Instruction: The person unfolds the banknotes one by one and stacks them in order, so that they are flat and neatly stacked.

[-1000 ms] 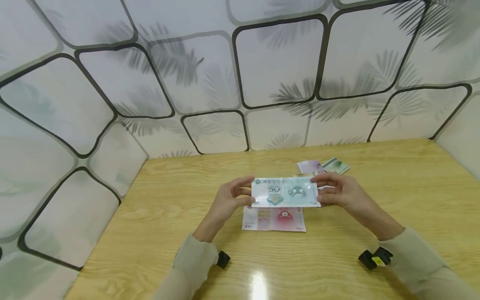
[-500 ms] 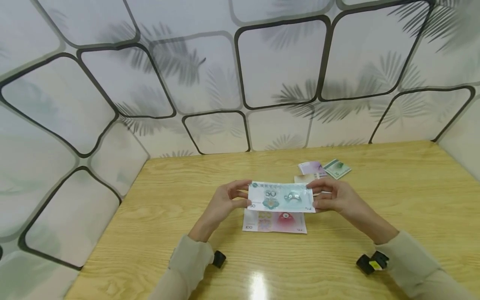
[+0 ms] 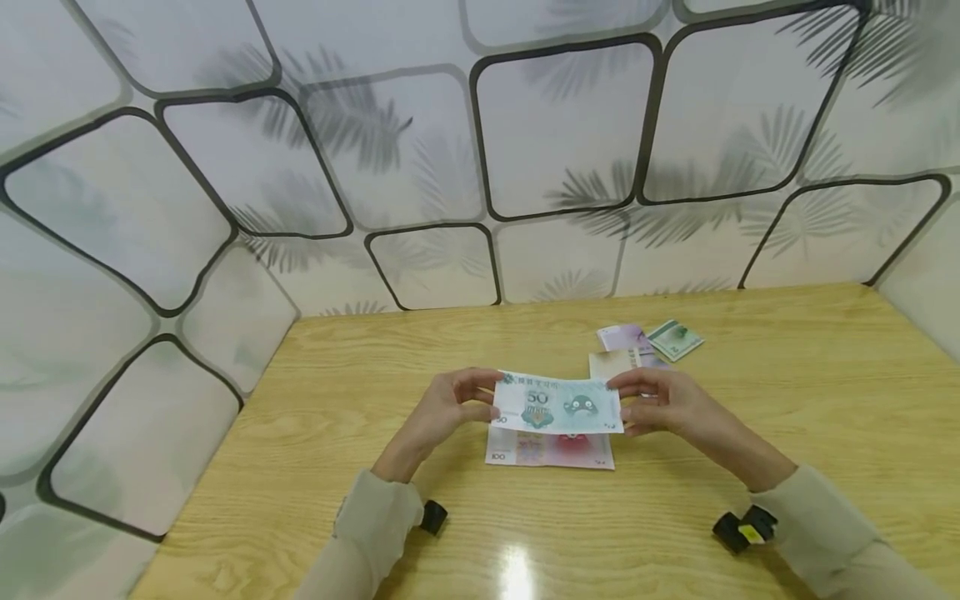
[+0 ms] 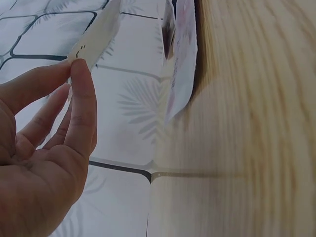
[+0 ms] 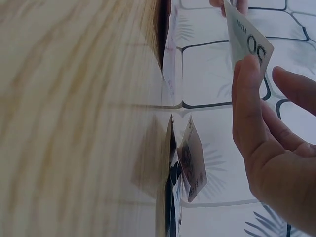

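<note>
A blue-green play banknote (image 3: 555,407), printed 50 with a cartoon face, is held stretched level between both hands in the head view. My left hand (image 3: 444,408) pinches its left edge; the left wrist view shows thumb and fingertips together on the note's corner (image 4: 98,37). My right hand (image 3: 678,408) holds the right edge, with a fingertip against the printed 50 in the right wrist view. Below lies a pink 100 play banknote (image 3: 551,454) on the table, its upper part hidden behind the 50 note.
Behind the right hand lie several more notes: a purple one (image 3: 624,337), a tan one (image 3: 611,363) and a folded green one (image 3: 675,340). The wooden table (image 3: 300,467) meets a patterned wall (image 3: 420,267) at the back.
Both hands have lowered the 50 note slightly toward me and to the left, covering more of the pink 100 note. The tan note behind shows more.
</note>
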Available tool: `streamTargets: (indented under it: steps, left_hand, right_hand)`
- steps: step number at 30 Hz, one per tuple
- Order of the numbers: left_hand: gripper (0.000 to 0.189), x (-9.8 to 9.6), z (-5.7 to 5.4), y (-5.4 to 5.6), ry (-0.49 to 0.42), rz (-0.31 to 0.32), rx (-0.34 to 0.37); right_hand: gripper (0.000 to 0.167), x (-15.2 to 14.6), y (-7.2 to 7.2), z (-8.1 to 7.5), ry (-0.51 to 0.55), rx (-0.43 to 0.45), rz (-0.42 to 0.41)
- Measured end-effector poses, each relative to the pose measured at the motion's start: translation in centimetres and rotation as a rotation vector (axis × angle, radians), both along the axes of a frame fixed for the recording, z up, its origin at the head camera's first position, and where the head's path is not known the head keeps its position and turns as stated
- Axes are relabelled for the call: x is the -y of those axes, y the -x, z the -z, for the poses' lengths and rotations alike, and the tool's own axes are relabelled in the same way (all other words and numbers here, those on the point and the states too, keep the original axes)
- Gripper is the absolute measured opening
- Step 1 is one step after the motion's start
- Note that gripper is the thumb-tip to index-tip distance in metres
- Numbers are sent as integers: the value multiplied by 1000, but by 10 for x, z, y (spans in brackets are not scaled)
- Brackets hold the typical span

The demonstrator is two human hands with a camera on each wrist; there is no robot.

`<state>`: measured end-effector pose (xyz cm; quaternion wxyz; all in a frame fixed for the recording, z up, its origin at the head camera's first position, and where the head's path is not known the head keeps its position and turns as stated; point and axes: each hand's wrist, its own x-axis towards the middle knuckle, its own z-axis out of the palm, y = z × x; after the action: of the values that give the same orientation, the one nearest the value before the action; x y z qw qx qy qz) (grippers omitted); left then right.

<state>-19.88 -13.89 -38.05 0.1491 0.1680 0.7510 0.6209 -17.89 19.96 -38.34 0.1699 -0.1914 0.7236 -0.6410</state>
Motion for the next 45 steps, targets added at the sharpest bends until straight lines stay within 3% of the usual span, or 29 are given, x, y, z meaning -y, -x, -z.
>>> streamTargets:
  steps: [7, 17, 33, 38, 45]
  left_hand:
    - [46, 2, 6, 2, 8, 48, -10]
    - [48, 3, 9, 4, 33, 68, 10]
    - [50, 6, 11, 5, 169, 177, 68]
    - [47, 11, 7, 3, 207, 174, 82]
    - [39, 13, -5, 4, 213, 166, 46]
  right_hand:
    - [49, -2, 1, 4, -1, 30, -76]
    - [55, -2, 2, 5, -29, 70, -88]
    - [61, -1, 2, 8, -77, 128, -159]
    - [58, -4, 3, 8, -125, 108, -184]
    - [50, -23, 7, -3, -181, 67, -145]
